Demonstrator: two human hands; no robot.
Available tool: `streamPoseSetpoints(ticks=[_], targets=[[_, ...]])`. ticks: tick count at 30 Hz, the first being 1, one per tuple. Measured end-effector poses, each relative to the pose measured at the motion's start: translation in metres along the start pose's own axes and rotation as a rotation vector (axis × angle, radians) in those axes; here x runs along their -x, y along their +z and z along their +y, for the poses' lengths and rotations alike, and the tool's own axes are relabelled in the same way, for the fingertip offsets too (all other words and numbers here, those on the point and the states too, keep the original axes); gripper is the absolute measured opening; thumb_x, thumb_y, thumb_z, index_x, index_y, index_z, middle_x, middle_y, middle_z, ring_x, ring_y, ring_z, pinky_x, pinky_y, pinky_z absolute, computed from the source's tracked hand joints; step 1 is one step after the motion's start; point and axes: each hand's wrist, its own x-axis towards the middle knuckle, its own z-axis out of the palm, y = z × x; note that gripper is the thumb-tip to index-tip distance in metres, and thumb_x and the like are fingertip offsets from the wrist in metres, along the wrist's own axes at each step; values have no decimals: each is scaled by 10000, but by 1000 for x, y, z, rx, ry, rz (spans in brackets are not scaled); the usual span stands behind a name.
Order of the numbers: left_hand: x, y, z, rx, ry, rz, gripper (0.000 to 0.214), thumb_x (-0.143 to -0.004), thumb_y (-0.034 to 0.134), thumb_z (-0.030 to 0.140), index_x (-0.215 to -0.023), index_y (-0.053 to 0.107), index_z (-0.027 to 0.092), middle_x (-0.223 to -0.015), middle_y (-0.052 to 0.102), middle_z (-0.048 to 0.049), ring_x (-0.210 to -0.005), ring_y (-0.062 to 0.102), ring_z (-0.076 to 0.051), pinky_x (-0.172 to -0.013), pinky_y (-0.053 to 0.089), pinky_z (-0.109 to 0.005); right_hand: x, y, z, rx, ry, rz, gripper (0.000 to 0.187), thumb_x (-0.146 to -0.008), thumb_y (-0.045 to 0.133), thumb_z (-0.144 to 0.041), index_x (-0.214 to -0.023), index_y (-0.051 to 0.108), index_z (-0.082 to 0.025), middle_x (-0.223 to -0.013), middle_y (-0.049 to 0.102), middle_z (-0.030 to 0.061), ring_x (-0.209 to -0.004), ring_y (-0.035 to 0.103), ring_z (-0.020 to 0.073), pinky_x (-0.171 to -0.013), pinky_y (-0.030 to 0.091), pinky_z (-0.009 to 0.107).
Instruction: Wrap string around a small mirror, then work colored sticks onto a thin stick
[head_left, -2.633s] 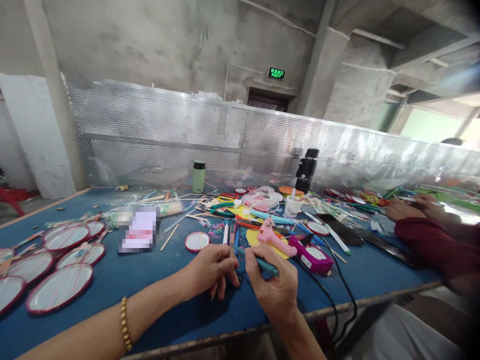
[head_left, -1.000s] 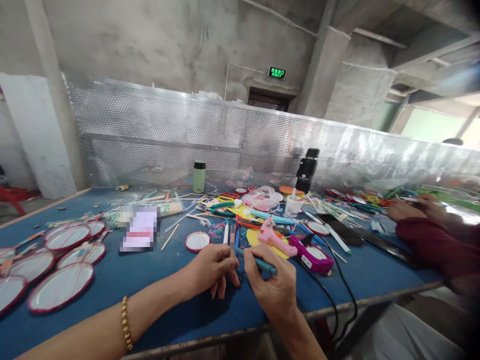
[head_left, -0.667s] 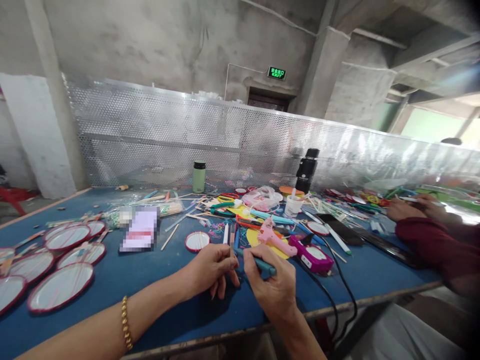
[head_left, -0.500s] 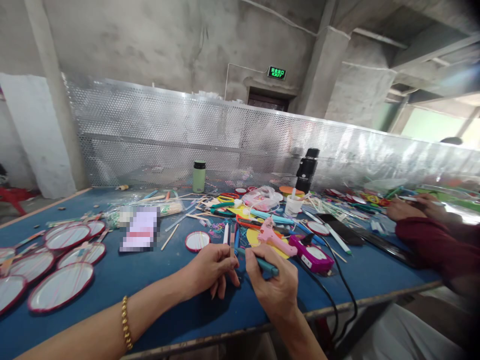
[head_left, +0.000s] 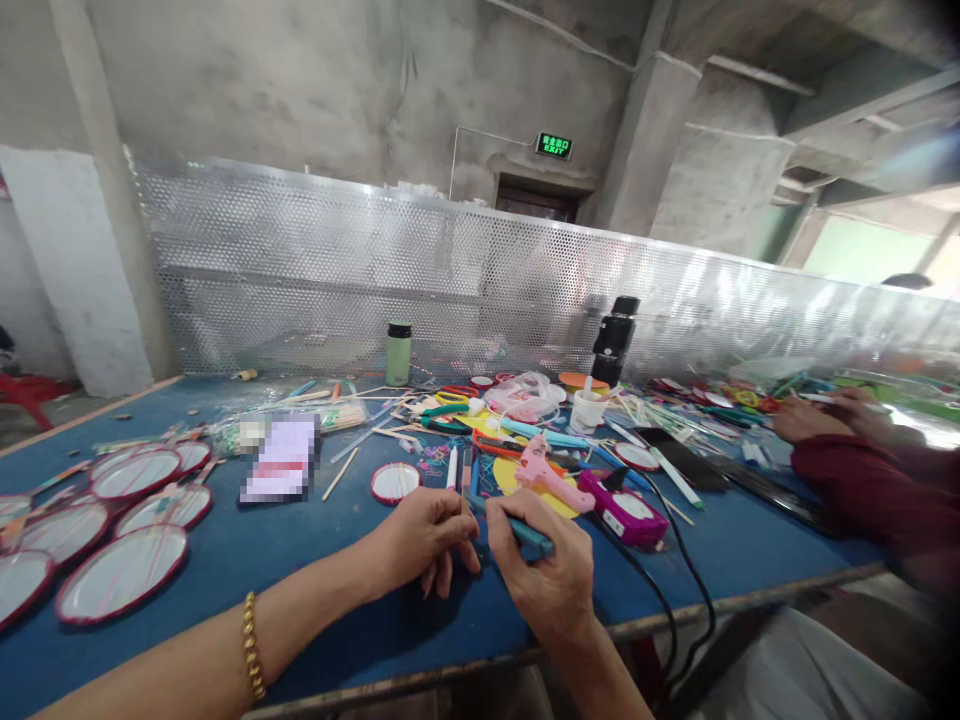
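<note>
My right hand [head_left: 546, 572] is closed round a teal pen [head_left: 517, 527], its tip pointing left toward my left hand. My left hand [head_left: 421, 540], with a gold bracelet [head_left: 252, 648] on the wrist, rests on the blue table [head_left: 315, 560] with fingers curled, pinching a thin stick [head_left: 464, 490] that stands between the thumb and fingers. The two hands almost touch near the table's front edge. Just beyond them lie a pink glue gun [head_left: 546, 472] and a magenta glue gun [head_left: 622, 508] with black cords.
Several red-rimmed round discs [head_left: 120, 572] lie at the left, and one small disc [head_left: 394, 481] sits ahead. Scissors, sticks and pens clutter the middle. A green flask [head_left: 397, 353] and a black bottle [head_left: 615, 340] stand at the back. Another person's hands [head_left: 806, 418] and red sleeve are at the right.
My right hand has shifted the teal pen slightly back and forth beside the left hand. My left hand has stayed put.
</note>
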Motion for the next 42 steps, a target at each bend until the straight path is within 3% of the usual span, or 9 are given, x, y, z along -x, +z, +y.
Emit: streamPoseSetpoints(ticks=[19,30,35,42], targets=[[0,0,0,-7,6,4,345,-774,525,498,-772,474,157,-720,670,-29,-318,502,-56,-263,331,-137,0,0,1,-15,13,-31,110,-824,594,-86,-773,589,-184,-662,604,-13,-583,562,101,-598,446,224],[-1,0,-3,10,6,-8,329,-775,530,485,-781,472,162,-707,670,-26,-318,504,-59,-262,330,-136,-1,1,2,-14,10,-15,113,-823,589,-81,-789,595,-188,-684,619,-9,-603,574,108,-619,457,225],[-1,0,0,8,-8,-7,317,-776,533,474,-787,469,164,-698,678,-33,-320,510,-65,-262,326,-133,1,0,1,23,6,56,116,-820,593,-87,-755,583,-183,-649,601,-14,-571,560,102,-605,451,221],[-1,-1,-2,11,5,-14,340,-779,535,493,-806,481,159,-721,680,-37,-325,514,-65,-262,330,-136,-1,1,2,29,11,22,114,-823,589,-99,-744,583,-181,-647,601,-14,-567,557,101,-600,448,219]])
